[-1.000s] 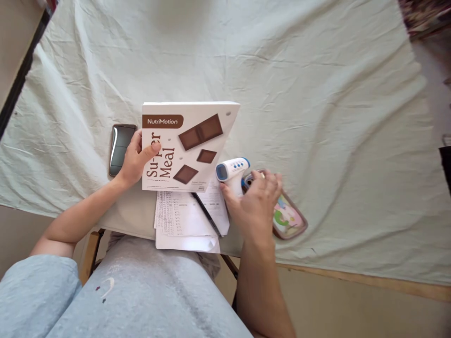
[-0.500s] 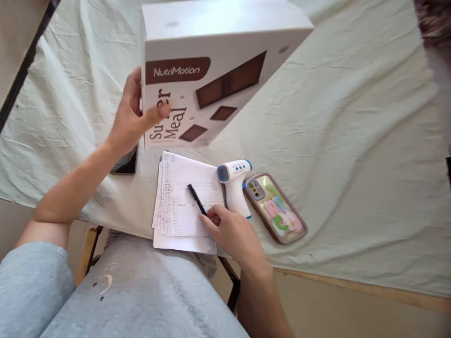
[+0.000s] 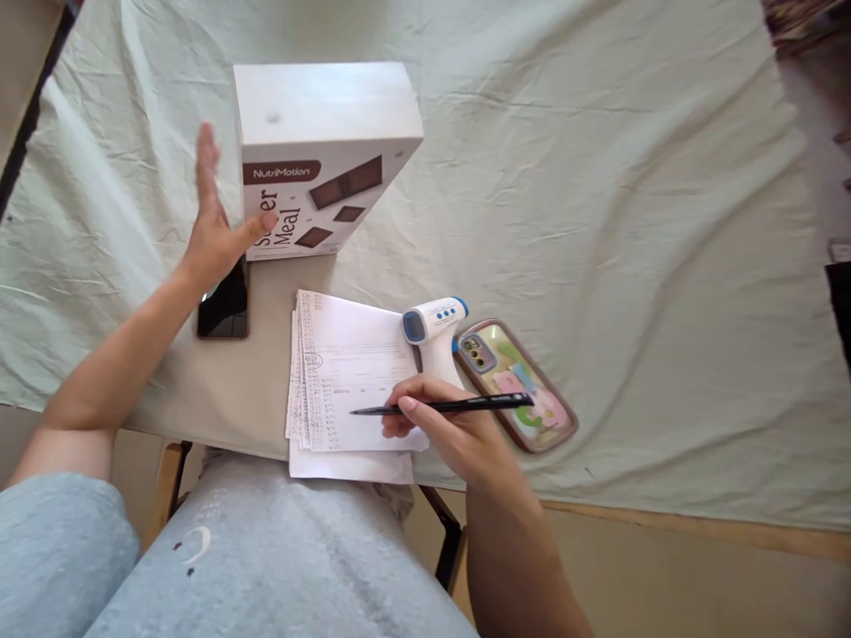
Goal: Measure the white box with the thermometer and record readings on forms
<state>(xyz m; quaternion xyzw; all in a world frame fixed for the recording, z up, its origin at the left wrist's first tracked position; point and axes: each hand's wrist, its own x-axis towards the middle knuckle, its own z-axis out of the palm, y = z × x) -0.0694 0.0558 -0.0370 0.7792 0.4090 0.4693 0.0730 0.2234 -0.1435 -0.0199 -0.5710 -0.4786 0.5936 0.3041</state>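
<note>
A white box [image 3: 332, 106] printed "NutriMotion" and chocolate pieces stands upright on the cloth-covered table. My left hand [image 3: 216, 230] is at its left side, fingers stretched and apart, the thumb in front of the printed face; whether the thumb touches it I cannot tell. My right hand [image 3: 439, 421] holds a black pen [image 3: 465, 404], tip to the left, over a stack of printed papers [image 3: 359, 354]. Behind that hand lies a white and blue infrared thermometer [image 3: 435, 321], its handle partly hidden by the fingers.
A phone in a cartoon-patterned case [image 3: 522, 385] lies face down right of the thermometer. Below my left hand is a dark-screened phone [image 3: 226, 306]. A pale wrinkled cloth [image 3: 665, 266] covers the table, whose front edge runs just before my lap.
The box has moved down and away onto the table, and my left hand has opened from it. My right hand has picked up the pen from the papers.
</note>
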